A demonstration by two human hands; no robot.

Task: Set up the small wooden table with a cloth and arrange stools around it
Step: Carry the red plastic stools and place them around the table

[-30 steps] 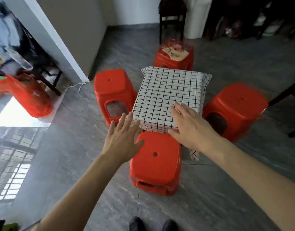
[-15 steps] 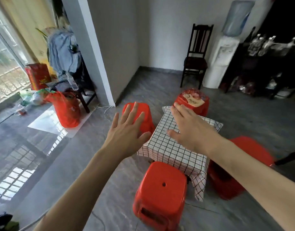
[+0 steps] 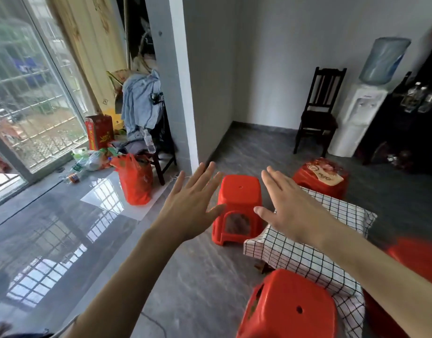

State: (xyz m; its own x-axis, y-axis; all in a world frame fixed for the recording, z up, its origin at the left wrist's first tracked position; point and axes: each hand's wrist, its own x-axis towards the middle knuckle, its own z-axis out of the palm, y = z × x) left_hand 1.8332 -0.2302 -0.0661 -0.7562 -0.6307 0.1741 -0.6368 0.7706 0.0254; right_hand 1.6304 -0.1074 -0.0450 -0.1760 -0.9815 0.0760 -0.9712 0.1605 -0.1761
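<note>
Both hands raised in the air, fingers straight and spread, holding nothing: left hand [image 3: 189,207] in front of the floor and left stool, right hand [image 3: 289,207] above the cloth's near-left part, not clearly touching it. Floor [image 3: 185,276] grey, glossy. Window [image 3: 27,93] far left with curtain [image 3: 88,45]. White pillar [image 3: 178,81] mid frame. Table under checked cloth [image 3: 307,254], only a leg [image 3: 261,265] showing. Four red stools around it: near stool [image 3: 288,308] at the bottom, left stool [image 3: 239,206] just beside the cloth, far stool [image 3: 320,176] with a printed top, right stool [image 3: 420,262] blurred at the edge. Dark chair [image 3: 320,111] by the back wall beside water dispenser [image 3: 359,106]. Red bag [image 3: 134,179] near the pillar. Red box [image 3: 99,131] by the window.
</note>
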